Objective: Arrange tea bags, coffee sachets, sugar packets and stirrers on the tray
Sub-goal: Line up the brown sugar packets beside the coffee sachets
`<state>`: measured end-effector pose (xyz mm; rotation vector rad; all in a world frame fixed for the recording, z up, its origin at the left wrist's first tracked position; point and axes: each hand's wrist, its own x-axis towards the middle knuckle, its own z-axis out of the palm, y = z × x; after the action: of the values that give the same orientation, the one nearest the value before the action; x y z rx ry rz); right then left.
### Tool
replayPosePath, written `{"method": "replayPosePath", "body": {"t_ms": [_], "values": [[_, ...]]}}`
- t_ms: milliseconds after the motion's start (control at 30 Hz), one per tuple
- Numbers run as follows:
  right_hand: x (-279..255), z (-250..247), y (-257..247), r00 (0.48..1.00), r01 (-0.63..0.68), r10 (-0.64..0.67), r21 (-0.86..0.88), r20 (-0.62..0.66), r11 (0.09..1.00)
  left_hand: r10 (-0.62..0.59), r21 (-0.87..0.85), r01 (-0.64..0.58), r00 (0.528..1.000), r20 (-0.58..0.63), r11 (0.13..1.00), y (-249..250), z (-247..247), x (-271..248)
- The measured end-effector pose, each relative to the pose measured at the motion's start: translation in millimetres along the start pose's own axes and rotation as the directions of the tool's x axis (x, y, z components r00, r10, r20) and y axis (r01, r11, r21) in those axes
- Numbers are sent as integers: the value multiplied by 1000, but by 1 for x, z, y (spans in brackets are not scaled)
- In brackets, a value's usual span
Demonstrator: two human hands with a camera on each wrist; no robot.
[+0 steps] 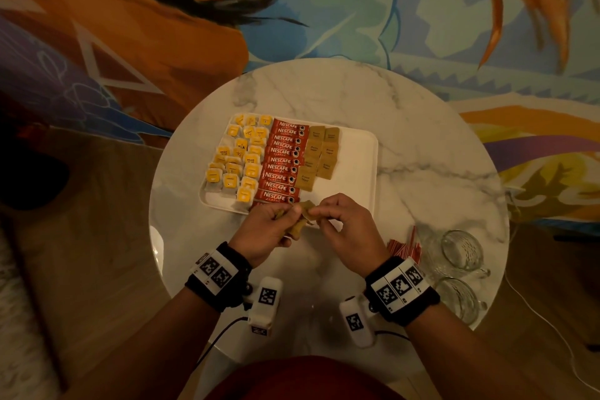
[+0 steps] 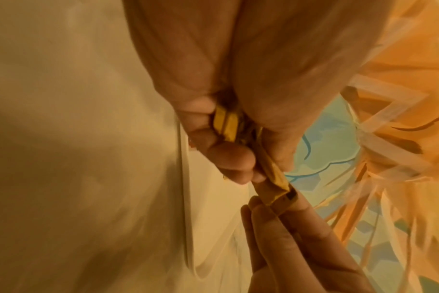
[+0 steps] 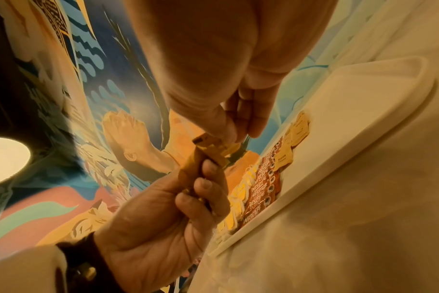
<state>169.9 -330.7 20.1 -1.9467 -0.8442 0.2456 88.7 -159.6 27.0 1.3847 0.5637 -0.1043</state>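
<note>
**Clerk:** Red garment [image 1: 302, 380], lying nearest the lens at the lower edge; wristbands [image 1: 217, 273] sitting just beyond it. Listing the hands next?

**Checker:** Listing now. Left hand [image 1: 263, 227]: curling its fingers round a held stack [image 1: 297, 227] of brown sugar packets, gripping it edge-on over the near rim of the tray [image 1: 373, 172]; probably serving as a magazine, holding the spares together close to the gap being filled. Right hand [image 1: 344, 224]: pinching the top packet [image 1: 306, 208] between thumb and forefinger, the other fingers curling loosely; apparently peeling one off for single placement.

**Clerk:** Recording tray contents?

**Checker:** Recording, left to right. Tea bags [image 1: 237, 159]: overlapping in rows along the left side. Coffee sachets [image 1: 282, 161]: lying crosswise in one column down the middle, each overlapping the next. Laid sugar packets [image 1: 319, 156]: forming two short columns touching the sachets and stopping short of the near rim. Likely grouping by kind for reading at a glance; leaving the right part of the tray bare, presumably reserving it.

**Clerk:** Noting anything off the tray?

**Checker:** Noting stirrers [image 1: 406, 247], lying in a loose red-and-white heap on the table [image 1: 422, 140] to the right of the hands, not yet arranged; glass mugs [image 1: 461, 250] sitting just beyond them. Judging sugar as the step in hand; counting the stirrers as outstanding.
</note>
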Motion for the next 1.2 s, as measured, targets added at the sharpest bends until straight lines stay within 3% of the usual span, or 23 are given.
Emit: {"method": "replayPosePath", "body": {"t_ms": [133, 300, 433, 733, 900, 1067, 1200], "values": [[-1, -1, -2, 1000, 8, -6, 103, -19, 995, -28, 12, 28, 999, -38, 1000, 0, -6, 5], [3, 1, 1, 955, -277, 297, 300, -21, 913, -6, 39, 7, 999, -44, 999, 0, -10, 7], [4, 4, 3, 939, -338, 332, 385, 84, 859, 28, 152, -29, 1000, 11, 988, 1, -12, 5], [5, 8, 18, 936, -349, 331, 208, 118, 914, 74, 314, -70, 997, -3, 947, -4, -19, 6], [23, 4, 24, 900, -436, 432, 145, 59, 888, 53, 256, -32, 996, -74, 966, -4, -20, 8], [60, -6, 32, 883, -468, 466, -29, -58, 883, 20, 192, -3, 996, -84, 981, -4, -23, 10], [81, -6, 41, 866, -501, 495, -133, -75, 855, 17, 170, -2, 996, -86, 985, -5, -23, 10]]}}
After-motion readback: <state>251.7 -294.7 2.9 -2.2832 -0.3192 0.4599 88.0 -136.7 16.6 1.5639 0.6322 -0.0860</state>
